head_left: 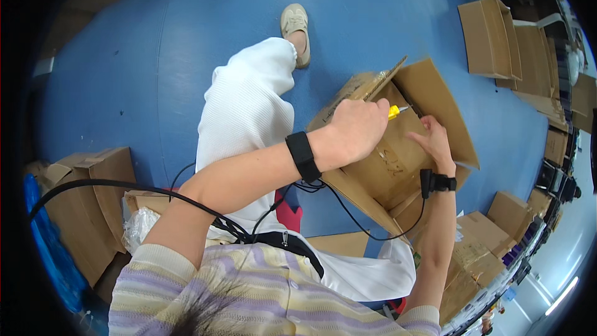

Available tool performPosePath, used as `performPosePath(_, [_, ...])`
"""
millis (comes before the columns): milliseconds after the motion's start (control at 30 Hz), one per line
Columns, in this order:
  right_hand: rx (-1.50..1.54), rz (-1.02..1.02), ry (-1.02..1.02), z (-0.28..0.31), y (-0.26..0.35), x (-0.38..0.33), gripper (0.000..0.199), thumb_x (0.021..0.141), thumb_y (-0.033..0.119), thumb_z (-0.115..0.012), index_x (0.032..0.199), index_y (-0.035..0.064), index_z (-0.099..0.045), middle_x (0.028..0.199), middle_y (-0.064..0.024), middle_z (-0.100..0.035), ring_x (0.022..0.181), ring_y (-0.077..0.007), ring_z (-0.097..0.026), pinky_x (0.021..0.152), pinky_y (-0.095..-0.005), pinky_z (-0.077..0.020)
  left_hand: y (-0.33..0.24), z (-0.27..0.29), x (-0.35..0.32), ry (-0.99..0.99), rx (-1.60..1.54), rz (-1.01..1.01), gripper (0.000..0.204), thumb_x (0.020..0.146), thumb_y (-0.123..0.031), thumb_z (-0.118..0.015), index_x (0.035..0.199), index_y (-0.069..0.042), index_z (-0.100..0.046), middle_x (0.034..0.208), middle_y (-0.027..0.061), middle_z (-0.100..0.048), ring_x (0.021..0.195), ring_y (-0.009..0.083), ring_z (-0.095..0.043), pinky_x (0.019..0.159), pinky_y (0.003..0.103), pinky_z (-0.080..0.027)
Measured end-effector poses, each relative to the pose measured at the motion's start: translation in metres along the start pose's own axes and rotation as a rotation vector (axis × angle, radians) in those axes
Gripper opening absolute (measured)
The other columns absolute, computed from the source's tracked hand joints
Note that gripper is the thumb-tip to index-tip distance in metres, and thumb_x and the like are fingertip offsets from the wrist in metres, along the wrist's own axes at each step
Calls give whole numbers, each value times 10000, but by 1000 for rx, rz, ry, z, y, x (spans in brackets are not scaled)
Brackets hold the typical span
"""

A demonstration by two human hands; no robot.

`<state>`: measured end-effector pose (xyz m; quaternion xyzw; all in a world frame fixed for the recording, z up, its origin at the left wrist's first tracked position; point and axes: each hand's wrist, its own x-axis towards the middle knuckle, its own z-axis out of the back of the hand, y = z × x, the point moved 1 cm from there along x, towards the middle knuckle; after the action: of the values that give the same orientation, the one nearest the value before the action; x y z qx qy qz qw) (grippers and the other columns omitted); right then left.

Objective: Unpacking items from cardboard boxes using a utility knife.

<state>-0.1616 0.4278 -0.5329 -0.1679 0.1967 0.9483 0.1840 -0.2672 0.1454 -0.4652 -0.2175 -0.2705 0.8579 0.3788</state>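
In front of me stands an open cardboard box (457,109) with its flaps raised, tilted, its brown bottom showing inside. My left hand (357,129) is closed in a fist over the box opening, around a small yellow utility knife (394,111). The knife's pale pointed tip sticks out past the fingers toward the right; most of its handle is hidden in the fist. My right hand (433,143) is inside the box mouth at the right wall. Its thumb and fingers are apart, and nothing shows between them.
Black cables (348,208) run from my wrist straps across my lap. More cardboard boxes stand at the left (93,196), upper right (491,37) and lower right (479,246). My outstretched foot in a beige shoe (295,20) rests on the blue floor (230,6).
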Motion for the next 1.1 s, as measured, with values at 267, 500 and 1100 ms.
performPosePath(267, [-133, -125, 148, 65, 29, -57, 456, 634, 373, -860, 824, 17, -648, 684, -157, -620, 658, -331, -615, 610, -436, -463, 3, 0, 0, -34, 120, -19, 184, 801, -64, -617, 944, 2, -522, 709, 155, -664, 656, 325, -687, 553, 412, -533])
performPosePath(500, [-255, 82, 70, 52, 53, -97, 364, 713, 261, -807, 916, 16, -629, 770, -208, -634, 780, -428, -592, 677, -491, -475, 1, 4, -10, -30, 86, -72, 164, 813, -62, -605, 940, 5, -526, 724, 168, -664, 677, 337, -685, 565, 429, -527])
performPosePath(1100, [-279, 67, -106, 26, 62, -128, 273, 746, 249, -745, 937, 87, -636, 792, -153, -658, 822, -375, -642, 692, -503, -504, 10, 34, -10, 20, 117, -116, 265, 778, -82, -578, 1019, -5, -496, 833, 272, -666, 812, 466, -644, 730, 564, -505])
